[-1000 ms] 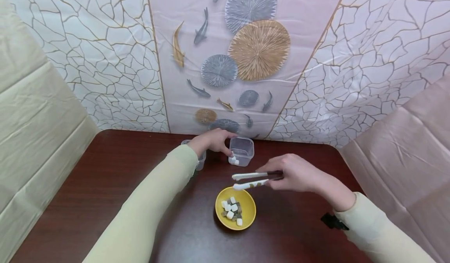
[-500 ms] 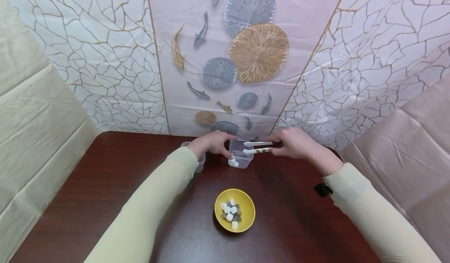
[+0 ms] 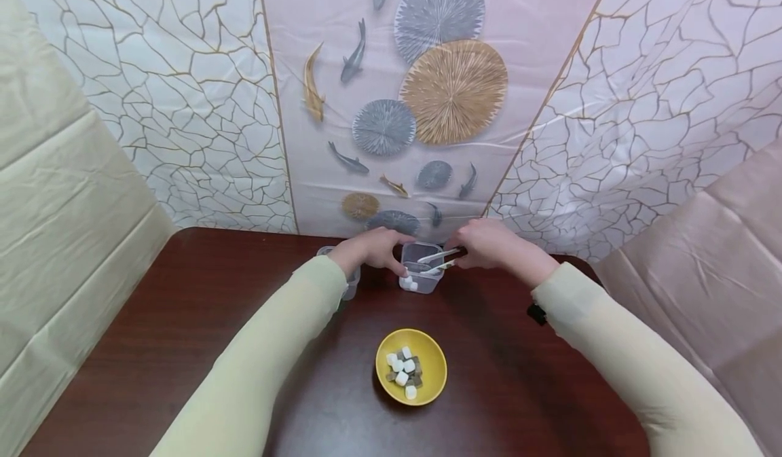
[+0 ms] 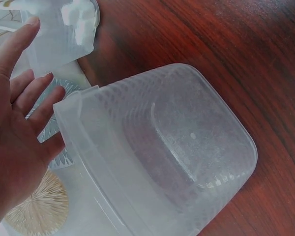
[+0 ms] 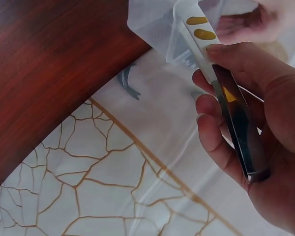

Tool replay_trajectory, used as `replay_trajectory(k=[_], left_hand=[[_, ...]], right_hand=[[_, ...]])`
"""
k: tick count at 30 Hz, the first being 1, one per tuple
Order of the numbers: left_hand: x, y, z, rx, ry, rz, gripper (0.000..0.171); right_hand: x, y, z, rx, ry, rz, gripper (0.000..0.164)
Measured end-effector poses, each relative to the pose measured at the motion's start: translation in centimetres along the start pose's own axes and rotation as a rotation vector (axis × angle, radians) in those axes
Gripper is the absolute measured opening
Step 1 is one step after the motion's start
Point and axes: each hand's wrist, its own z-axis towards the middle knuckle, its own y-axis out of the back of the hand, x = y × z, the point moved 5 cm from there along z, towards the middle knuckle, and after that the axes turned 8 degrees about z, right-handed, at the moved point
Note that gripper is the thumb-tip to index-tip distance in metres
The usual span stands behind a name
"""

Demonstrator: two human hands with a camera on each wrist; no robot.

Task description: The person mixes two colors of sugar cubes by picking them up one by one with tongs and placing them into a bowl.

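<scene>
My left hand [image 3: 375,245] holds a clear plastic container [image 3: 432,283] at its left side, thumb near the front corner and fingers toward the back. Several small white cubes [image 3: 408,282] lie in that container's front left corner. From the right, my right hand [image 3: 491,241] grips a pair of tongs [image 3: 440,256], their white arms reaching down into the container with a gap between them. In the right wrist view the tongs' dark handle [image 5: 238,128] lies across the palm, with the thumb on the white, gold-spotted part.
A yellow bowl [image 3: 435,384] of white cubes and grey-brown pieces stands nearer on the dark wood table [image 3: 183,321]. Left of the held container is a second clear container [image 4: 196,123], partly behind the left forearm. Patterned cloth [image 3: 208,104] hangs behind the table.
My right hand has carried the tongs from above the bowl, away from me, to the container and dipped their tips inside. The left hand stays in place.
</scene>
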Motion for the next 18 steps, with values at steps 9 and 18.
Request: replay_trajectory(k=[9,18], left_hand=[[0.0,0.1,0.2,0.006,0.009,0.01,0.081],[0.2,-0.1,0.4,0.005,0.01,0.006,0.082]], right_hand=[[1.1,-0.6,1.9,0.043,0.045,-0.016,0.017],[0.8,-1.4,2.8,0.088,-0.008,0.038,0.031]])
